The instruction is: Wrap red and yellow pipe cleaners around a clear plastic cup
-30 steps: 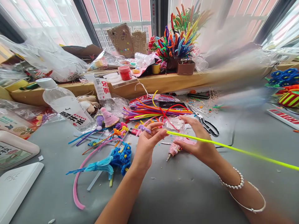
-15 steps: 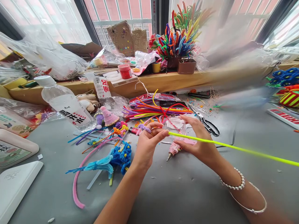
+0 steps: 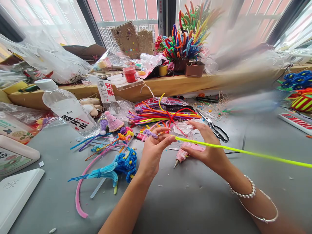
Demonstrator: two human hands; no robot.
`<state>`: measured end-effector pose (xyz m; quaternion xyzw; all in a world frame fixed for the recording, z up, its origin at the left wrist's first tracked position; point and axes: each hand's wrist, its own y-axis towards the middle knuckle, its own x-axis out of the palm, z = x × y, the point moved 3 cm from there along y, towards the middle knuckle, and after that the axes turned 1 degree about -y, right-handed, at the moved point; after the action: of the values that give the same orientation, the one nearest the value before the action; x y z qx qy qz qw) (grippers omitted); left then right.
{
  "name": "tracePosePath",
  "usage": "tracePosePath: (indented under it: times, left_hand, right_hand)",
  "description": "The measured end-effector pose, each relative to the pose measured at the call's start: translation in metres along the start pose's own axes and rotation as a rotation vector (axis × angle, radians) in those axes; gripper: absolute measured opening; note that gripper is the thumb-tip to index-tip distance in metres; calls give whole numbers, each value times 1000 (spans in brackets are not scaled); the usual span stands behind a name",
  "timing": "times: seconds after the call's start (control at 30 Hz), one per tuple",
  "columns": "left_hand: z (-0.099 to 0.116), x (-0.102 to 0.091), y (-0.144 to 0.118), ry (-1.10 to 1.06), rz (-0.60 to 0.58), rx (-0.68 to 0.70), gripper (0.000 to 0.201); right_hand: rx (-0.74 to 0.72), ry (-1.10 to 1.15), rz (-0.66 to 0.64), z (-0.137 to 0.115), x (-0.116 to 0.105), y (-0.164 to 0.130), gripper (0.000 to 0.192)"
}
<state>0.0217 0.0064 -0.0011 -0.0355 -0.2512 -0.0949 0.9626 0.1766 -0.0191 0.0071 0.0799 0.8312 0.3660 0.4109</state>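
A yellow-green fuzzy stem [image 3: 243, 151] runs nearly straight from the left hand [image 3: 151, 154] toward three o'clock; little seems done to it, no bend showing yet.
Left thumb and forefinger pinch it; the right hand [image 3: 215, 158] spreads thumb and fingers apart about it, contact unclear. Clocked from the pinch, formed blue flowers [image 3: 128, 164] lie at eight, bundled stems [image 3: 156, 117] at eleven, scissors [image 3: 211, 125] just before three. A clear box [image 3: 182, 128] at two and glue gun [image 3: 180, 155] at five seem to crowd the workspace.

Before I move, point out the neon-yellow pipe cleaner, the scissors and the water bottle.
Neon-yellow pipe cleaner [image 3: 243, 151], head view: mid-length.
Scissors [image 3: 209, 121], head view: metal near handles.
Water bottle [image 3: 73, 112], head view: printed label.
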Motion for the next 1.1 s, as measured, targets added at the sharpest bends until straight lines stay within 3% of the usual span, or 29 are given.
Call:
tracePosePath:
  times: [0.53,0.8,0.9,1.03,1.1]
  left_hand:
    - [2,1,-1,43,-18,3,31]
    - [13,-9,6,-100,121,79,34]
    - [20,-19,10,-181,208,118,36]
    - [26,-31,15,-257,293,165,32]
    - [27,-34,16,-276,313,165,28]
  right_hand:
    - [26,12,-19,0,1,-1,64]
    - [59,11,-58,9,0,2,79]
    - [123,-34,-25,20,-5,4,68]
    - [147,-61,31,34,-18,8,40]
    - [228,-77,-35,43,-23,6,33]
